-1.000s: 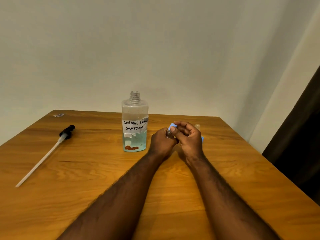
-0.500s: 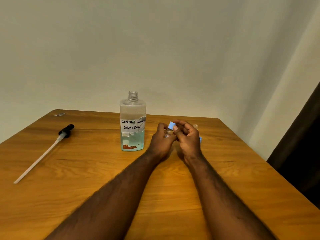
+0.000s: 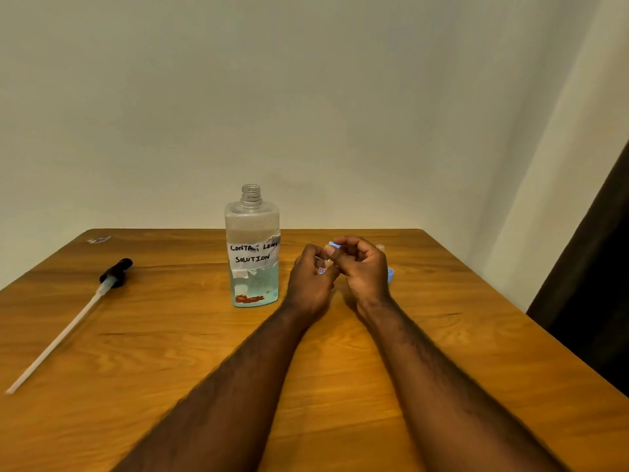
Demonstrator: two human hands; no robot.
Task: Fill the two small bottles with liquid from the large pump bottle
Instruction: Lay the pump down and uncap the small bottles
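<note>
Over table [image 3: 459, 335], left hand [image 3: 308, 284] grips small bottle [image 3: 321, 267], right hand [image 3: 364, 270] seemingly pinches cap [image 3: 333, 245]

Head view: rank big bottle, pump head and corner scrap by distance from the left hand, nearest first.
1. big bottle, just left of the left hand
2. pump head, lying at left
3. scrap, far-left corner
</note>
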